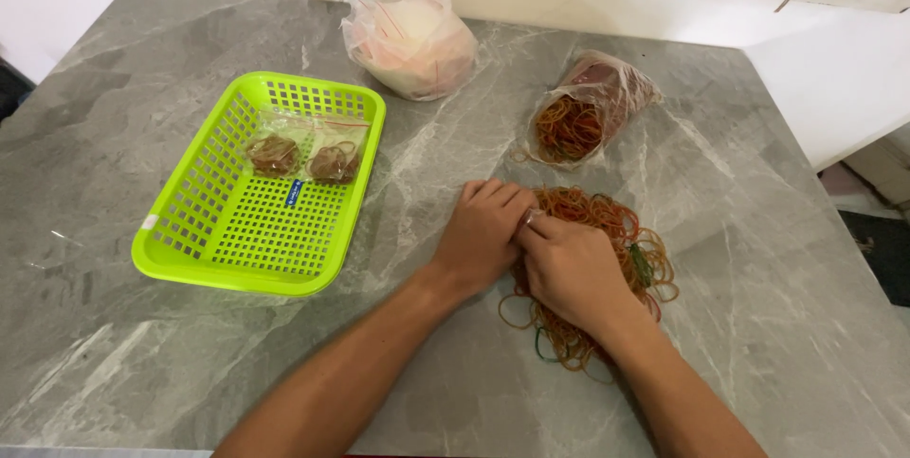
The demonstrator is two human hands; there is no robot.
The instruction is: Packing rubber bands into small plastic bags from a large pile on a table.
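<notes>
Left hand: the left hand (482, 238) is laid palm down at the 9 o'clock edge of the rubber bands (621, 230), fingers curled together; whether anything is pinched under them cannot be told.
Right hand: the right hand (569, 266) is pressed on top of the pile, touching the left hand at the fingertips; its grip is hidden, so held or not cannot be told.
Rubber bands: a loose heap, mostly orange-brown with a few green, is spread on the grey table (758, 325), right of centre.
Handling: the bands are judged light, soft and stretchy, easily tangled; a small bunch is best pinched from the heap's edge.
Basket: at 9 o'clock of the hands a green basket (180, 249) is set, with two small filled bags (305, 156) inside.
Other bags: at 12 o'clock an open bag of bands (588, 109) is lying; at 11 o'clock, a tied white bag (409, 36).
</notes>
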